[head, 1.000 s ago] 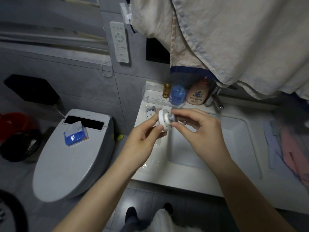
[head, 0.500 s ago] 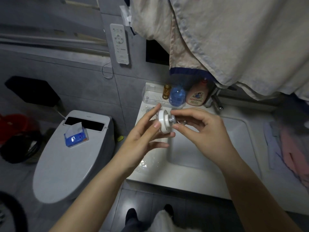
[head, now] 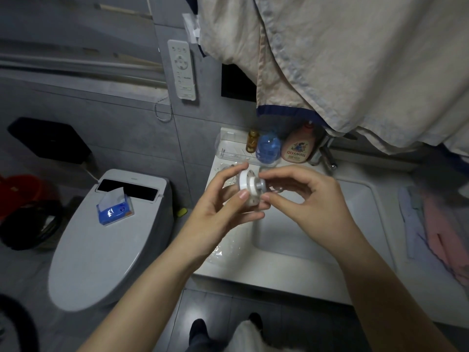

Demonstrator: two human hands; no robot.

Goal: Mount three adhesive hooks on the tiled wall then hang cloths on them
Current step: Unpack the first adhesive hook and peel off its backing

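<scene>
Head view: hook point(head: 250, 186) pinched between left hand point(head: 223, 207) and right hand point(head: 312, 199) over sink point(head: 291, 270); peg axis pointing right, wall point(head: 127, 128) far-left.

Head view; looks down, close over sink point(head: 291, 265); wide-angle.

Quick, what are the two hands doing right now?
Left hand: holds the white round hook by its disc.
Right hand: pinches the hook's metal knob.
</scene>
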